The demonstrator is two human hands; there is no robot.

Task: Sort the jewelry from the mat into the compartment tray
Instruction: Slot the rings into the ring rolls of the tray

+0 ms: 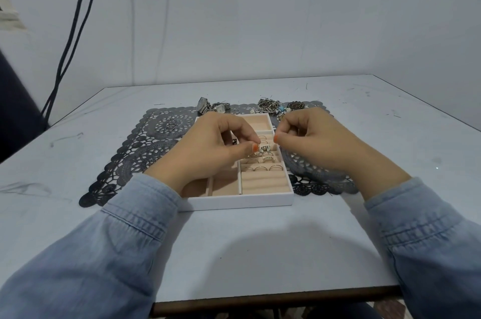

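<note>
On my feed the left hand hangs over the middle of the compartment tray, its thumb and forefinger pinched on a small striped ring, which sits just above the ring rolls on the tray's right side. The right hand is beside it over the tray's right wall with its fingers curled in. I cannot tell whether it is holding something tiny or nothing at all. I would put the job at somewhere under halfway. Several rings already stand in the slots of the ring rolls, in a few rows, while the nearest rolls are bare, as are the front compartments and the far one. Much is left on the mat: a few loose rings to the left of the tray, two watches behind it, and a heap of bracelets and beads at the far right. By my reading, the step in hand is seating this ring in a free slot; the watches and the heap look untouched, so the bulkier pieces are yet to be sorted. The whole lot sits on the table.
</note>
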